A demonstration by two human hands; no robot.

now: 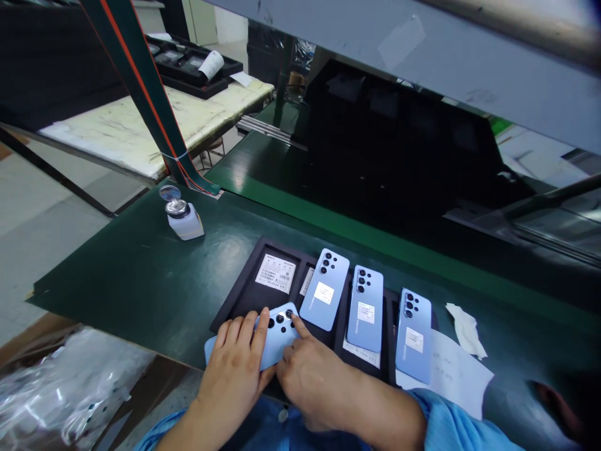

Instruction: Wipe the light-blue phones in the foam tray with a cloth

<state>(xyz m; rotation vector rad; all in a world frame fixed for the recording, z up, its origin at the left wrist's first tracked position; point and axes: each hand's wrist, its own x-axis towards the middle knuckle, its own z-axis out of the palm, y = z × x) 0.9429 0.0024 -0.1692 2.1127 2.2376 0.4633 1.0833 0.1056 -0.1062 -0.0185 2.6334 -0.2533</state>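
A light blue smartphone (277, 341) lies tilted between my hands, its back and camera lenses facing up. My left hand (237, 360) grips it, fingers across the back and thumb at the near edge. At the camera end, my right hand (312, 376) has its index fingertip on the lens area and its other fingers curled at the near edge. Three more blue smartphones, each with a white label, lie to the right: one (325, 291) nearest, one (365, 310) in the middle, one (414, 338) farthest right. Beneath them is a black compartment tray (244, 294) holding labelled white cards.
A white pump bottle (185, 222) with its lid up stands on the green table (117, 269). White paper (457, 376) and a crumpled wipe (466, 329) lie at right. Clear plastic bags (66, 388) fill a box at lower left. A grey beam (446, 69) crosses overhead.
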